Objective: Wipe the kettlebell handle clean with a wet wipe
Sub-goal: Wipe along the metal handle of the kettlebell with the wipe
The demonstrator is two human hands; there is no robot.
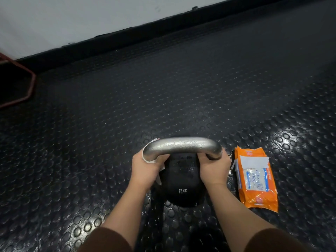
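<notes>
Bare steel, dull silver: the kettlebell handle (pixel 181 145) arches over the black kettlebell (pixel 181 180), which stands upright on the studded rubber floor (pixel 163 88) just in front of the person, centre-low in view. The handle's long axis runs left-right, i.e. square to both forearms, and its legs curve down to the bell at each end.

Left hand (pixel 145 169) sits at the left bend, fingers curled round the bar w/ the white wet wipe (pixel 149 160) trapped between palm and steel; wipe edges poke out above and below. Right hand (pixel 212 170) grips the right leg bare, no wipe, prob. steadying the bell.

The top span not covered by the wipe lies to the right of the wipe hand, between the two hands. Likely next move is a slide rightward along the bar's axis by the left hand.

Orange wipes pack (pixel 256 179) lies flat just right of the bell, near the right hand, long axis pointing away from the person.
</notes>
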